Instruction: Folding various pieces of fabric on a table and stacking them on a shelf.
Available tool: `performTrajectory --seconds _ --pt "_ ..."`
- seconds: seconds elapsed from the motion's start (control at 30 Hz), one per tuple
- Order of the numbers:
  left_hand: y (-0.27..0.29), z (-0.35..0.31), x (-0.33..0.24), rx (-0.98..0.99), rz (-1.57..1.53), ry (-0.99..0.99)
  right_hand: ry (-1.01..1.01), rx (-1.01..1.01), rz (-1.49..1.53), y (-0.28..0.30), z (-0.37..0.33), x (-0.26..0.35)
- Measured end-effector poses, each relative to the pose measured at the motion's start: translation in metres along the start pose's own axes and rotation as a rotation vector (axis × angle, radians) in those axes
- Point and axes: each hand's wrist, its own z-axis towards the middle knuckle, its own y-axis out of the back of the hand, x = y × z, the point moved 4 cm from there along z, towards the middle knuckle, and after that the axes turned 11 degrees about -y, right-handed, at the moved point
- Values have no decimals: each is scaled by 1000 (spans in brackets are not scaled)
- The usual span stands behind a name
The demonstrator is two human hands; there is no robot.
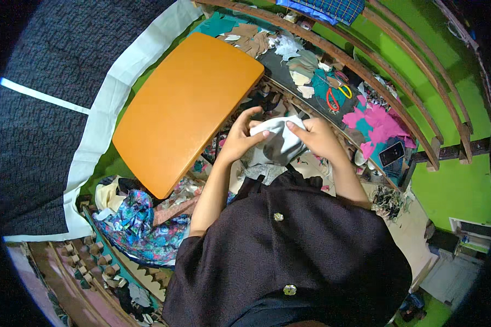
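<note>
A piece of white and grey cloth (281, 139) is stretched between my two hands in front of my body. My left hand (240, 139) pinches its left edge, the thumb lying on top and the index finger arched above. On the other side, my right hand (317, 137) grips the upper right edge with its thumb pressed on the fabric. The middle of the cloth sags in a shaded fold. Its lower part hangs toward my lap, where more light grey fabric (267, 173) lies.
An orange tabletop (191, 109) stands close on the left. Beyond my hands, a dark surface carries fabric scraps, pink cloth (381, 124), scissors with red and yellow handles (333, 100) and a phone (391, 154). Patterned blue cloth (142, 220) is heaped at lower left. Wooden rails (360, 60) curve behind.
</note>
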Motion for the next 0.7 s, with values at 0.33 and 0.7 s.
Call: performTrajectory --seconds 0.33,0.7 --pt "-6 -17 40 339 -121 550 215 40 -67 -2 -11 2" --pt "27 -35 21 -10 -313 190 243 87 84 -18 1 23"
